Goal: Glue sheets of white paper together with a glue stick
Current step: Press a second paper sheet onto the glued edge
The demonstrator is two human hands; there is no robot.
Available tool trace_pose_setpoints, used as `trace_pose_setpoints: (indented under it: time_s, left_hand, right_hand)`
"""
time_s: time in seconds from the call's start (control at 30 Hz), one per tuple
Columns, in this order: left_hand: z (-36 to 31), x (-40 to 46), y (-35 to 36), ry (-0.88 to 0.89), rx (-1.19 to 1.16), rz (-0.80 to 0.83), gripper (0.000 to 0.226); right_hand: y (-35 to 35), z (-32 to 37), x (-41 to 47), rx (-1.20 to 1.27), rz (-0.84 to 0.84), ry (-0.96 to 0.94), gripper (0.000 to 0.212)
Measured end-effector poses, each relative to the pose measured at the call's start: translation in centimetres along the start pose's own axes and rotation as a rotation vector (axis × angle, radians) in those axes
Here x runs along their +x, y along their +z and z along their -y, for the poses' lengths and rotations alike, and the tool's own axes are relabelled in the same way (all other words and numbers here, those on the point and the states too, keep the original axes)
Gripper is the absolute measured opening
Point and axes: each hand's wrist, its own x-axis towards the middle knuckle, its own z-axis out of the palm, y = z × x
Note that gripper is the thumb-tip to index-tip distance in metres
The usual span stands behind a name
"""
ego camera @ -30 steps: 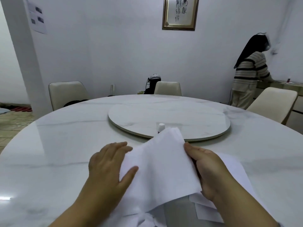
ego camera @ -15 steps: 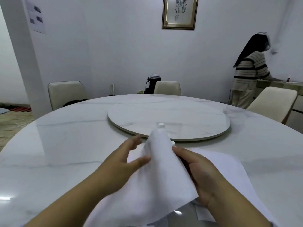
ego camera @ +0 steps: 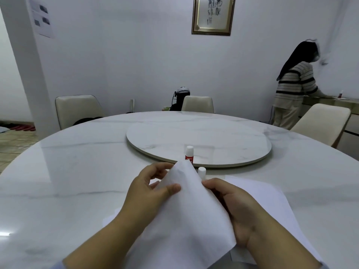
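A: Paper first: the lifted white paper sheet [ego camera: 186, 214] has been drawn up into a narrower peak than a second ago, and its top corner now sits just in front of the round marble turntable [ego camera: 198, 144] at the table's centre.

B: And the hands?

A: The left hand [ego camera: 149, 189] has come off flat and now pinches the sheet's left edge between thumb and curled fingers. The right hand [ego camera: 233, 206] grips the right edge, fingers wrapped behind it.

B: Where is the glue?

A: The red-labelled glue stick with a white cap [ego camera: 189, 155] stands upright at the turntable's near rim, showing more now that the peak has narrowed. A second white cap [ego camera: 202, 172] pokes up just nearer than that rim, beside the sheet.

B: So gluing hasn't begun?

A: I'd judge not. More flat white sheets [ego camera: 272, 200] lie on the marble table on the near side of the turntable, under and to the right of the raised one; both hands are busy with paper, glue untouched.
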Motion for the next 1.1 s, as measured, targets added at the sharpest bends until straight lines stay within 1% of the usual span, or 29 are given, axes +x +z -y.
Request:
trace_pose_setpoints:
  time_s: [0.03,0.1,0.17,0.23,0.3,0.37,0.4,0.5,0.63,0.73,0.83,0.97,1.1]
  left_hand:
    - [0.2,0.1,-0.1,0.046,0.058,0.019,0.043]
    - [0.5,0.0,-0.1,0.208,0.285,0.074,0.061]
    - [0.3,-0.2,0.3,0.393,0.556,0.116,0.071]
    - [0.6,-0.1,0.6,0.580,0.709,0.097,0.066]
    - [1.1,0.0,0.8,0.711,0.735,0.048,0.052]
    - [1.4,0.1,0.7,0.742,0.717,0.024,0.043]
    - [1.4,0.2,0.7,0.744,0.706,0.026,0.039]
    - [1.4,0.2,0.5,0.755,0.689,0.047,0.030]
    - [1.3,0.2,0.5,0.846,0.709,0.034,0.015]
    - [1.3,0.2,0.5,0.870,0.724,0.032,0.016]
    - [1.4,0.4,0.4,0.875,0.732,0.019,0.014]
    - [1.4,0.6,0.3,0.906,0.743,0.012,0.016]
    - [1.4,0.4,0.4,0.925,0.728,0.022,0.012]
  right_hand:
    - [0.0,0.1,-0.1,-0.029,-0.007,-0.017,0.020]
    - [0.3,0.2,-0.4,-0.090,-0.008,-0.062,0.019]
    - [0.5,0.0,-0.5,-0.117,0.007,-0.094,0.029]
    - [0.3,-0.2,-0.2,-0.094,0.016,-0.081,0.037]
    - [0.1,-0.4,0.1,-0.034,0.021,-0.037,0.041]
    - [0.0,-0.5,0.3,0.019,0.029,0.005,0.041]
    - [0.0,-0.5,0.3,0.030,0.033,0.017,0.037]
    - [0.0,-0.5,0.0,-0.022,0.039,0.000,0.013]
    - [0.2,-0.4,-0.1,-0.149,-0.051,-0.045,0.016]
    - [0.4,-0.6,-0.1,-0.243,-0.096,-0.111,0.013]
    - [0.6,-0.8,-0.1,-0.322,-0.125,-0.166,0.020]
    - [0.9,-0.9,0.0,-0.396,-0.180,-0.199,0.015]
    - [1.1,-1.0,-0.1,-0.475,-0.153,-0.284,0.017]
